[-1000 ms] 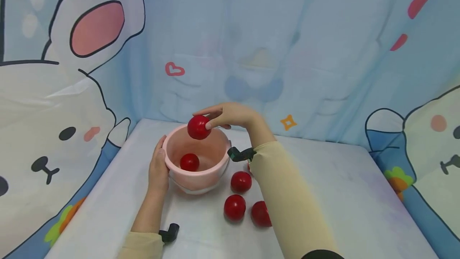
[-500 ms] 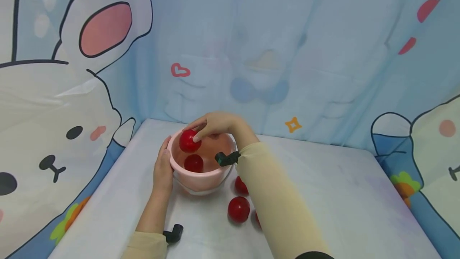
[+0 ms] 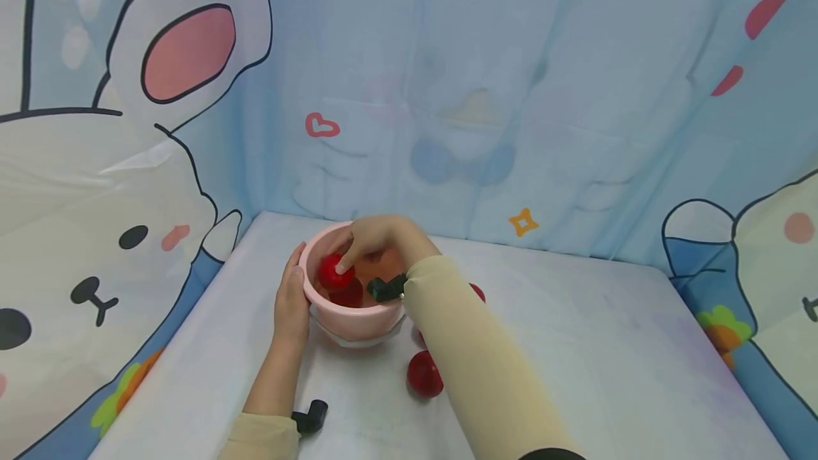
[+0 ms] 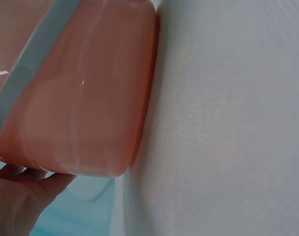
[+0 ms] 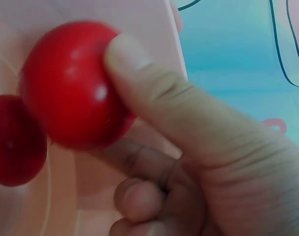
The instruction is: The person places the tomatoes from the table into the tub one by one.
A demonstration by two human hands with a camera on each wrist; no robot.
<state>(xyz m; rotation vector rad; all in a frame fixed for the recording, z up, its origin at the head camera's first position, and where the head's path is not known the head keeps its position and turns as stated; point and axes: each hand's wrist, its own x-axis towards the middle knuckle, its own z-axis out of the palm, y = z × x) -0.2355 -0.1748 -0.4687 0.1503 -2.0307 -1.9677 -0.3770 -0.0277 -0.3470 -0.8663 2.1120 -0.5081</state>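
Note:
A pink bucket point(image 3: 358, 319) stands on the white-covered table, with a pale handle band point(image 4: 34, 51) crossing its outside in the left wrist view. My left hand point(image 3: 291, 307) grips its left side near the rim. Reaching down inside the bucket, my right hand point(image 3: 373, 236) pinches a glossy red ball point(image 5: 73, 83) between thumb and fingers. A second red ball point(image 5: 14, 142) lies in the bucket; the held one overlaps it in the right wrist view. The left hand's fingertips point(image 4: 53, 184) press the bucket's wall in the left wrist view.
Right of the bucket, a red ball point(image 3: 424, 374) lies on the table point(image 3: 594, 346). Another ball point(image 3: 476, 292) peeks out beyond the right sleeve point(image 3: 476, 353), which covers part of that area. A blue cartoon-print curtain point(image 3: 383, 91) closes off the back and sides.
My right hand has moved down and left, carrying its red ball from above the rim to inside the bucket. The left hand keeps its grip on the bucket's side.

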